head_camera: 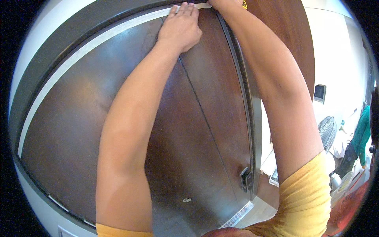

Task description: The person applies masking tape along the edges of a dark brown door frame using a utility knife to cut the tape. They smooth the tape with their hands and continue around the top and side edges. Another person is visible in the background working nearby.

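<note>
Both bare arms reach up a dark brown wooden door [118, 89] in a dark frame. A pale strip, like tape [88, 41], runs along the door's upper edge and curves down the left side. My left hand [182, 28] lies on the door with its fingertips on this strip, holding nothing that I can see. My right hand [226, 3] is at the strip's right end, by the door's upper right corner; the picture's top edge cuts it off, so its fingers and anything in them are hidden. A yellow and black sticker [244, 4] shows beside it.
A latch plate [244, 179] sits low on the door's right edge, near a small metal fitting [187, 200]. At the right stand a second brown panel [284, 26], a fan [327, 133], a red item [346, 204] and another person in green [359, 136].
</note>
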`<state>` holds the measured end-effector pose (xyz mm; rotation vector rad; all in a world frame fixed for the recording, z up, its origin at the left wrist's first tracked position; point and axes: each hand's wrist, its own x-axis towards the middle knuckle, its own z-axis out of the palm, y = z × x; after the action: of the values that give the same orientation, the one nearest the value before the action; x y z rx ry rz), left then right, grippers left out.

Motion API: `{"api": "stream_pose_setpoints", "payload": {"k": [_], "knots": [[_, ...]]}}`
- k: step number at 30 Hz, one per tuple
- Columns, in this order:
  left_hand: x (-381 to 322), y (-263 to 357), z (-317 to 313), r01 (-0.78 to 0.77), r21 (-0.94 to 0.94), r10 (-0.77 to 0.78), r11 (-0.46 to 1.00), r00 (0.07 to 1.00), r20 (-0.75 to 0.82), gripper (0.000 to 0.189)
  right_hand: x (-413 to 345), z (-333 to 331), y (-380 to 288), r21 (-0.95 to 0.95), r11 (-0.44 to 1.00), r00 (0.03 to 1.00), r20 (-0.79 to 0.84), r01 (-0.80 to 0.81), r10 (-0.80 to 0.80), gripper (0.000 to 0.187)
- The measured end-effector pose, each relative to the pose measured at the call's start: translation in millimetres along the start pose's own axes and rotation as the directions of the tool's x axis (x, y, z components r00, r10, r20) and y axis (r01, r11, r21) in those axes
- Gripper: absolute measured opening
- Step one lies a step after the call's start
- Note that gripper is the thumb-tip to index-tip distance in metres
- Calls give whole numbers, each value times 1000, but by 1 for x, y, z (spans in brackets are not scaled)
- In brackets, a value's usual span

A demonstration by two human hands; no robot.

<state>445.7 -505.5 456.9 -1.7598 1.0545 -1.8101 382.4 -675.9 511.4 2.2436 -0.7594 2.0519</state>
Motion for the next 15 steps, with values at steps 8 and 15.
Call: {"api": "stream_pose_setpoints", "payload": {"k": [8,15], "knots": [[31,34,9,77,-67,-70,995,992,102,72,-8,1,3,-35,998,997,-44,57,-59,21],[37,34,26,52,-71,-49,996,998,47,74,-5,-16,27,-11,983,966,187,182,-177,36]]}}
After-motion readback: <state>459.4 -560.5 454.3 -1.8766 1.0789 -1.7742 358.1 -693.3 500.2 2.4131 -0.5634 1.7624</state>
